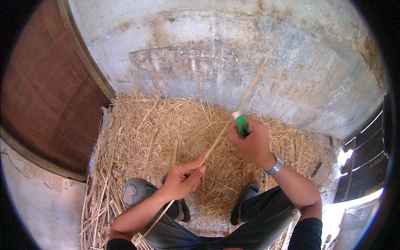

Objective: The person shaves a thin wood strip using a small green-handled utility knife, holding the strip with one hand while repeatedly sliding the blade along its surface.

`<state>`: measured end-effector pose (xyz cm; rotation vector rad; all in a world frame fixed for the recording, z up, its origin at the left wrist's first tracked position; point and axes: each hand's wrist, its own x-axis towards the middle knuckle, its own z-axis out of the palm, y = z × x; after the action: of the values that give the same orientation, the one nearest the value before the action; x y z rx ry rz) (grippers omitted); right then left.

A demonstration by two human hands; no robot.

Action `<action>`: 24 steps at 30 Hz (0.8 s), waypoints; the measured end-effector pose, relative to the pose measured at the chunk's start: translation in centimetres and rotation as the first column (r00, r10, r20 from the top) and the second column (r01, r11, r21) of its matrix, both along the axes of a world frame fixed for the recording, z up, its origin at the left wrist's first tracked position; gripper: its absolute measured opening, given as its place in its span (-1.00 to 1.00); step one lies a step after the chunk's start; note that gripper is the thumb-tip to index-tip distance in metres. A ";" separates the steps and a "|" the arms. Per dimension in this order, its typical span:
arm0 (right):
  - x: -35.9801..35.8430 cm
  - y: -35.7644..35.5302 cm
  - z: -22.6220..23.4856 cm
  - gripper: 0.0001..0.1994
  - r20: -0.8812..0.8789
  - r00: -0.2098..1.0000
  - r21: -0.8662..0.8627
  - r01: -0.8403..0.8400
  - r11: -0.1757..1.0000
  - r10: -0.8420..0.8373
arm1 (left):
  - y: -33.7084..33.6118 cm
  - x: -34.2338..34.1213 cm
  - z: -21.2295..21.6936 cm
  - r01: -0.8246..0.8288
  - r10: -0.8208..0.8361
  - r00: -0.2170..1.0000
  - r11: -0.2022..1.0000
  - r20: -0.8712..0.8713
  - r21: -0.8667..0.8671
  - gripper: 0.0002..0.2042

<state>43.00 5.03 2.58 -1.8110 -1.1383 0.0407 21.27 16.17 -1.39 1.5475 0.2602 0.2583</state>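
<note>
A long, thin, pale wooden strip (252, 86), bamboo-like, slants from beside my left thigh up toward the wall. My left hand (183, 177) pinches it between thumb and fingers around its lower half. Farther along, my right hand (251, 141) grips a small green-handled tool (241, 125). The tool's pale end meets the strip, and its working edge is too small to make out. A silver watch sits on my right wrist.
Loose straw-like shavings (141, 125) cover the floor around my bent legs. Longer strips (98, 208) lie at the left. Ahead rises a stained, whitish wall (200, 33); a brown panel (41, 87) stands at the left. Dark slats (364, 154) are at the right.
</note>
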 end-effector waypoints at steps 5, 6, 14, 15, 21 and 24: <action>-2.3 -0.4 1.6 -0.80 0.007 0.984 -0.086 -0.175 0.981 0.176 | 1.2 -0.2 -0.5 -0.023 0.027 0.999 0.995 0.043 -0.092 -0.53; -2.3 -0.4 1.7 -0.77 0.004 0.982 -0.106 -0.188 0.976 0.190 | 1.3 -0.3 -0.5 -0.025 0.031 0.999 0.990 0.041 -0.141 -0.54; -2.9 -0.5 0.1 -0.75 0.185 0.927 -0.189 -0.293 0.937 0.327 | 1.9 -0.6 -0.4 0.058 0.004 0.989 0.909 0.147 -0.413 -0.53; -3.1 -0.6 0.5 -0.74 0.156 0.925 -0.240 -0.305 0.921 0.347 | 1.9 -0.7 -0.2 0.066 -0.002 0.989 0.896 0.145 -0.440 -0.54; -3.2 -0.5 0.7 -0.69 0.185 0.910 -0.162 -0.344 0.925 0.370 | 2.0 -0.8 0.3 0.058 0.010 0.992 0.838 0.122 -0.542 -0.55; -3.0 -0.7 1.1 -0.67 0.100 0.914 -0.226 -0.363 0.904 0.393 | 1.9 -0.8 0.4 0.084 -0.008 0.990 0.836 0.140 -0.543 -0.54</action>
<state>39.95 4.37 3.70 -1.7618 -1.6306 0.2684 20.47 18.12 -1.02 0.9577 0.1703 0.2226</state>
